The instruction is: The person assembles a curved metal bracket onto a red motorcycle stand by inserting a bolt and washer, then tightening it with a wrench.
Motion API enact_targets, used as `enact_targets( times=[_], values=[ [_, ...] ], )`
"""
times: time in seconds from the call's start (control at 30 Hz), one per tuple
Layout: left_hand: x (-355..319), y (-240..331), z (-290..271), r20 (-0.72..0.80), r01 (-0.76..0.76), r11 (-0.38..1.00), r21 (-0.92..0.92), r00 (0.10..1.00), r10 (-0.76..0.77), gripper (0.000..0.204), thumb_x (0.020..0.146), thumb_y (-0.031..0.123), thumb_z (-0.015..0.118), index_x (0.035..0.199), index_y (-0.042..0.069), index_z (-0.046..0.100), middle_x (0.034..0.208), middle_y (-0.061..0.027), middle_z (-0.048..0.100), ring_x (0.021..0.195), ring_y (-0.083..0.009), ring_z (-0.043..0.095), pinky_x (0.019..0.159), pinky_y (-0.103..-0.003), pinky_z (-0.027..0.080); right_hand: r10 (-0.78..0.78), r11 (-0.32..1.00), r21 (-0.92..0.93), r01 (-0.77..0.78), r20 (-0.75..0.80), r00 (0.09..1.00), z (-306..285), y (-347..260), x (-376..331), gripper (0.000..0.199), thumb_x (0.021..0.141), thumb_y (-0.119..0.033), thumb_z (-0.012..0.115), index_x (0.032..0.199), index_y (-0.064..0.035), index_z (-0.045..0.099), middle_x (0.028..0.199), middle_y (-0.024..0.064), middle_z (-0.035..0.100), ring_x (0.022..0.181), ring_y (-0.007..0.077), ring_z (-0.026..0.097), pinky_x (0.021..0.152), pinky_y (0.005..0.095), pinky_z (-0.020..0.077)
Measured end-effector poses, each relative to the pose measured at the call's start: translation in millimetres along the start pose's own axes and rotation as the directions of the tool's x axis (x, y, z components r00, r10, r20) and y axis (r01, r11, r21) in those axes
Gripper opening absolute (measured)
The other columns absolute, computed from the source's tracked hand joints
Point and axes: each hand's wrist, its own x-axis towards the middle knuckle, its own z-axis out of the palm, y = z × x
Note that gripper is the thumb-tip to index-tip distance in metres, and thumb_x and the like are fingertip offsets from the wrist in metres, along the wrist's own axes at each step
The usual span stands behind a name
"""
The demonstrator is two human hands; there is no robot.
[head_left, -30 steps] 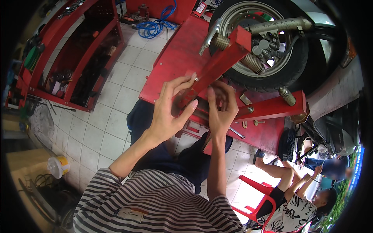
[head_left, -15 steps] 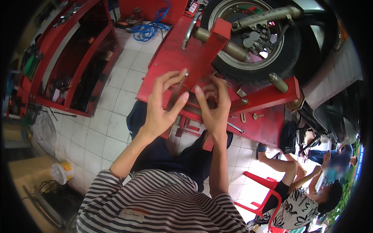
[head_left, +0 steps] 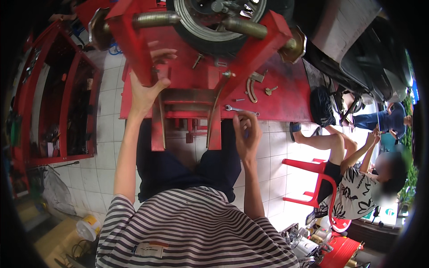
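Observation:
A red metal clamp frame (head_left: pixel 187 94) with two raised arms stands before me over the red lift table. Threaded spindles pass through the tops of its arms. My left hand (head_left: pixel 144 96) is at the left arm, its fingers reaching behind it and the thumb apart below. The arm hides part of that hand. My right hand (head_left: pixel 248 136) hangs at the table's front edge, fingers curled, just below a combination wrench (head_left: pixel 241 110). A small bluish spot shows among its fingers; I cannot make out what it is.
On the red lift table (head_left: pixel 286 96) lie a curved slotted bracket (head_left: pixel 251 90), a brass-coloured bolt (head_left: pixel 271 91) and small parts. A wheel (head_left: pixel 210 33) stands beyond. A red shelf cabinet (head_left: pixel 58 98) is at left. A person sits on a red chair (head_left: pixel 319 178) at right.
My view has shifted, and the clamp frame now shows upright with both arms before me. My right hand has left the frame and moved to the wrench. My left hand stays at the left arm.

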Motion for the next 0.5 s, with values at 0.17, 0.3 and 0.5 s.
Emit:
enact_targets(
  times=[0.17, 0.3, 0.5],
  values=[
    [-10, -5, -3, 0.016, 0.180, 0.984, -0.006, 0.983, -0.180, 0.090, 0.068, 0.067, 0.078, 0.117, -0.004, 0.052, 0.094, -0.0155, 0.069, 0.094, -0.0275, 0.069, 0.091, -0.042, 0.052, -0.132, 0.961, -0.257, 0.103, -0.097, 0.987, -20, 56, 35, 0.012, 0.085, -0.007, 0.072, 0.097, -0.0063, 0.072, 0.088, 0.0044, 0.063, 0.060, 0.0126, 0.050, 0.058, 0.0275, 0.0408],
    [-13, -8, 5, -0.083, 0.149, 0.989, -0.025, 0.985, -0.151, 0.078, 0.070, 0.068, 0.075, 0.098, -0.002, 0.053, 0.080, -0.0138, 0.065, 0.083, -0.0285, 0.070, 0.084, -0.044, 0.055, -0.114, 0.902, -0.421, 0.098, -0.014, 0.993, -23, 83, 60, 0.016, 0.085, -0.014, 0.072, 0.099, -0.0074, 0.073, 0.094, 0.0050, 0.063, 0.068, 0.0173, 0.054, 0.068, 0.0327, 0.0437],
    [-14, -12, 3, -0.088, 0.119, 0.993, 0.026, 0.989, -0.116, 0.070, 0.080, 0.066, 0.069, 0.091, 0.000, 0.049, 0.074, -0.0140, 0.062, 0.075, -0.0293, 0.067, 0.073, -0.041, 0.052, -0.180, 0.805, -0.564, 0.182, 0.060, 0.982, -24, 104, 98, 0.018, 0.085, -0.025, 0.072, 0.098, -0.0120, 0.075, 0.096, 0.0056, 0.061, 0.088, 0.0243, 0.059, 0.080, 0.0390, 0.0425]
  ],
)
